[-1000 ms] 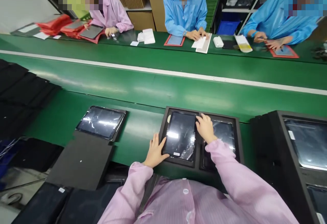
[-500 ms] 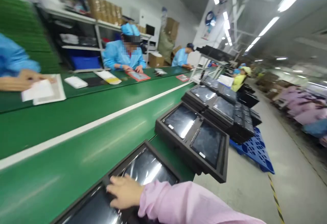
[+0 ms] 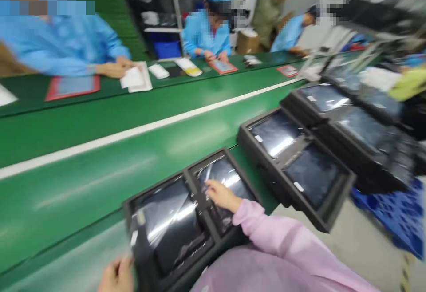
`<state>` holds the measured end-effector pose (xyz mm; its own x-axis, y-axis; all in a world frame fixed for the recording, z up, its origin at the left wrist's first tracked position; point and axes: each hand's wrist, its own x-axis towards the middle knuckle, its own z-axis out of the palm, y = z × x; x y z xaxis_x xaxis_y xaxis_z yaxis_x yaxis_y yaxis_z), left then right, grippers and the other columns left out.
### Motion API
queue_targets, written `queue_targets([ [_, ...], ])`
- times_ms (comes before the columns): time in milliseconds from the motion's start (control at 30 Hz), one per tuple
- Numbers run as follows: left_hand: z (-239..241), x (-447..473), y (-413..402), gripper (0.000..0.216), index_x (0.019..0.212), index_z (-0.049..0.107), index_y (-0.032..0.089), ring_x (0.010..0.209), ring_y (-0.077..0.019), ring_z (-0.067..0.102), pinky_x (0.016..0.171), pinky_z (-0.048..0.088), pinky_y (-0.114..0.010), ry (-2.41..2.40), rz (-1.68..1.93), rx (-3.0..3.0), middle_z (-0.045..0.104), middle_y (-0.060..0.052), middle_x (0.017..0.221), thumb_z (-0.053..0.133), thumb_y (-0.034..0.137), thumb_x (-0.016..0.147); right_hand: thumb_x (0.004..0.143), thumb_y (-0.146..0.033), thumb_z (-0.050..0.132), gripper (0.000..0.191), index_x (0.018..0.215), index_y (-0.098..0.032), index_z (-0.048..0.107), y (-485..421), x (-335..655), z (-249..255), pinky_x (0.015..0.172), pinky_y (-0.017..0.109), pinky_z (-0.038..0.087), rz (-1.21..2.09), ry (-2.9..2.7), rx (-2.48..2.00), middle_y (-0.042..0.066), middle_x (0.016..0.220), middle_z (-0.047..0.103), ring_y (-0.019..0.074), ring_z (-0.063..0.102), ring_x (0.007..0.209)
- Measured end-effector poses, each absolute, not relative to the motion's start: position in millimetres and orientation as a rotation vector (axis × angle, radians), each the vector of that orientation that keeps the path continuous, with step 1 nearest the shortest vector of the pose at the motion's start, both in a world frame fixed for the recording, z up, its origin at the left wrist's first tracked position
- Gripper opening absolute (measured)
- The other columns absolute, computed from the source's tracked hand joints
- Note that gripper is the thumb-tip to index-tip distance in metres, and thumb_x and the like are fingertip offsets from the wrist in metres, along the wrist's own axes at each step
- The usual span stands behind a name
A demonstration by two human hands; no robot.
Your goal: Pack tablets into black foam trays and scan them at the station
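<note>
- Your right hand (image 3: 221, 194) lies flat on the right tablet (image 3: 231, 174), fingers spread, tips on the film near the divider. Nothing is pinched or lifted.
- Your left hand (image 3: 116, 276) is at the near left corner of the tray (image 3: 141, 261), touching the rim or just beside it. The fingers look curled, but blur and the frame edge hide them, so I can't tell if it grips.
- The tray sits at the near edge of the belt (image 3: 83, 185), right in front of you. Both tablets are in their pockets. The left tablet (image 3: 169, 225) is untouched, its film wrinkled and glaring.
- Change vs a second ago: your left hand was on the left tablet's near edge. Now it's off the tablet and down at the tray corner.
- Your right hand barely moved. It was at the top of the divider and is now a bit further onto the right tablet.
- Half a second ago your head was swung down the line. Now it's swinging back, so the tray is in view again, skewed and smeared.
- The tray itself doesn't look shifted, though the camera moved too much to be sure.
- My read: your contact has gone from the left tablet to the right one.
- The next tray (image 3: 296, 167) stands to your right, apart from yours, with two more tablets in it. More black trays sit behind it, with a blue pallet (image 3: 392, 212) below.
- Across the belt, a co-worker in blue has hands on paper (image 3: 136, 79) beside a red-framed tablet (image 3: 71, 85). Nobody is near your tray.
</note>
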<state>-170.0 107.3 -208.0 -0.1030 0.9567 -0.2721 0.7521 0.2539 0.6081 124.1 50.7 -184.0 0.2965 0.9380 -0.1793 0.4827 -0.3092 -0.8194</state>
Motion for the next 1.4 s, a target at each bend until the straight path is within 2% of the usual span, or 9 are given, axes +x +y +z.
queue_targets([
  [67,-204.7,-186.3,92.6,0.013,0.057,0.053,0.023,0.061,-0.0225,0.061,0.063,0.051,-0.041,2.049,0.676,1.15,0.059,0.002,0.055,0.053,0.031,0.068,0.08,-0.023,0.043,0.03,0.105,-0.017,0.059,39.3,131.7,-197.2,0.091,0.041,0.048,0.929,-1.12,-1.876,0.011,0.105,0.068,0.0217,0.064,0.098],
  [167,-201.7,-185.8,83.1,0.011,0.06,0.047,0.022,0.056,-0.0184,0.063,0.069,0.054,-0.039,1.875,1.098,0.674,0.061,0.004,0.053,0.056,0.029,0.061,0.079,-0.037,0.04,0.031,0.096,-0.017,0.057,27.9,134.1,-209.9,0.079,0.042,0.053,0.979,-0.942,-1.835,0.011,0.09,0.068,0.0219,0.066,0.081],
  [400,-201.9,-179.6,61.4,0.012,0.07,0.05,0.021,0.066,-0.0185,0.069,0.081,0.053,-0.042,1.575,1.321,0.377,0.069,0.002,0.063,0.061,0.023,0.065,0.068,-0.05,0.048,0.034,0.081,-0.019,0.054,28.2,92.5,-200.2,0.057,0.031,0.053,1.196,-0.792,-1.699,0.004,0.069,0.064,0.0155,0.061,0.057],
  [600,-212.1,-182.2,30.6,0.027,0.087,0.065,0.02,0.084,-0.0268,0.07,0.087,0.053,-0.049,1.494,1.041,0.927,0.075,-0.008,0.085,0.061,0.042,0.073,0.079,-0.046,0.041,0.036,0.095,-0.016,0.054,61.4,73.9,-194.5,0.06,0.031,0.055,1.382,-0.822,-1.723,0.011,0.09,0.069,0.0174,0.068,0.069],
  [733,-220.5,-170.6,6.8,0.03,0.098,0.07,0.022,0.107,-0.0251,0.063,0.1,0.044,-0.05,1.225,0.517,1.981,0.072,-0.01,0.105,0.043,0.025,0.085,0.082,-0.036,0.05,0.035,0.108,-0.012,0.053,91.7,71.8,-193.0,0.061,0.034,0.052,1.324,-0.956,-1.908,0.011,0.084,0.069,0.022,0.067,0.071],
  [867,-229.2,-161.5,-9.0,0.038,0.113,0.066,0.019,0.12,-0.0255,0.055,0.105,0.038,-0.05,1.144,0.291,2.483,0.065,-0.012,0.121,0.041,0.014,0.085,0.079,-0.017,0.053,0.02,0.097,-0.016,0.061,85.5,47.2,-183.7,0.073,0.034,0.046,1.184,-1.255,-1.975,0.006,0.072,0.066,0.0221,0.064,0.073],
  [967,-235.3,-161.7,-13.7,0.038,0.115,0.064,0.019,0.119,-0.0246,0.056,0.104,0.038,-0.047,1.161,0.243,2.558,0.066,-0.011,0.118,0.04,0.015,0.086,0.08,-0.018,0.054,0.011,0.077,-0.02,0.064,46.8,24.8,-168.7,0.063,0.028,0.043,1.227,-1.899,-1.529,0.003,0.068,0.066,0.0175,0.06,0.062],
  [1100,-236.2,-163.7,-14.8,0.037,0.116,0.063,0.02,0.117,-0.0236,0.057,0.103,0.038,-0.045,1.138,0.209,2.595,0.066,-0.01,0.119,0.04,0.017,0.087,0.089,-0.02,0.047,0.02,0.077,-0.02,0.064,0.0,25.8,-144.0,0.063,0.025,0.043,1.236,-2.386,-0.76,0.0,0.069,0.068,0.0143,0.06,0.063],
  [1400,-222.5,-152.5,-11.4,0.034,0.103,0.067,0.014,0.106,-0.0273,0.062,0.103,0.033,-0.046,1.191,0.325,2.703,0.071,-0.014,0.105,0.036,0.02,0.089,0.084,-0.011,0.043,0.021,0.076,-0.02,0.06,-19.4,62.5,-131.7,0.083,0.029,0.047,1.267,-2.168,-1.026,0.002,0.08,0.069,0.0151,0.061,0.085],
])
